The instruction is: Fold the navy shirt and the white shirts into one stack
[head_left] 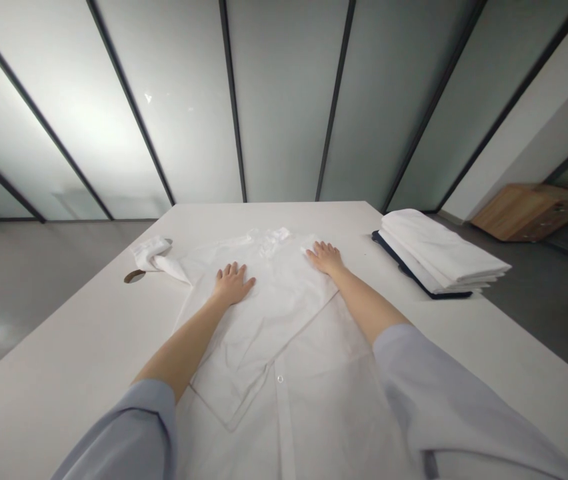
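Note:
A white button-up shirt (284,333) lies spread on the white table (64,360), collar away from me, with one sleeve folded across the front. My left hand (233,283) rests flat on the shirt's left shoulder area, fingers stretched out. My right hand (325,257) lies flat on the right shoulder near the collar, fingers spread. Neither hand holds anything. The shirt's other sleeve (157,259) trails off to the left on the table.
A stack of folded white garments (439,250) sits on a dark board at the table's right side. A small round hole (134,276) is in the table's left part. A wooden box (529,210) stands on the floor at right. Glass partitions stand behind the table.

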A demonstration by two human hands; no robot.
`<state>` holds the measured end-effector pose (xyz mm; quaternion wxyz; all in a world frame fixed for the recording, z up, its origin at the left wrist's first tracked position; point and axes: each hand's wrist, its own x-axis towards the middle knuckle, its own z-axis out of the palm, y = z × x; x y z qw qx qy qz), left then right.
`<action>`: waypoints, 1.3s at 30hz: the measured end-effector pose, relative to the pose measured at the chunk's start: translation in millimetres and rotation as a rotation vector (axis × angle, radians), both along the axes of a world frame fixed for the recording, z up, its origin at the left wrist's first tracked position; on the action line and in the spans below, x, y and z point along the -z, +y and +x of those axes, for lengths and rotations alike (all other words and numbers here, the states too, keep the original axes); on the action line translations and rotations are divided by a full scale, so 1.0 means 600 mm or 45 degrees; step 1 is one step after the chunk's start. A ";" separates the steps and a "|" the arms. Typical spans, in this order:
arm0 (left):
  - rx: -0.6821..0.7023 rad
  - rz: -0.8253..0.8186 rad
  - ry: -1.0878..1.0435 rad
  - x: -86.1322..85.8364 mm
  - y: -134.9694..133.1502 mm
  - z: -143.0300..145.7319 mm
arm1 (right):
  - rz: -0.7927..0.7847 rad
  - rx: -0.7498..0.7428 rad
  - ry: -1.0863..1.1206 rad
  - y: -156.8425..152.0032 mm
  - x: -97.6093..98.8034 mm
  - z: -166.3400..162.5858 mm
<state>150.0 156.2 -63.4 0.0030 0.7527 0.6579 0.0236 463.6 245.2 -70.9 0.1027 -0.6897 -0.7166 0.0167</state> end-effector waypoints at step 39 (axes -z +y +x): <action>0.223 -0.070 -0.165 -0.029 -0.004 0.075 | -0.178 -0.087 -0.140 -0.138 -0.001 -0.001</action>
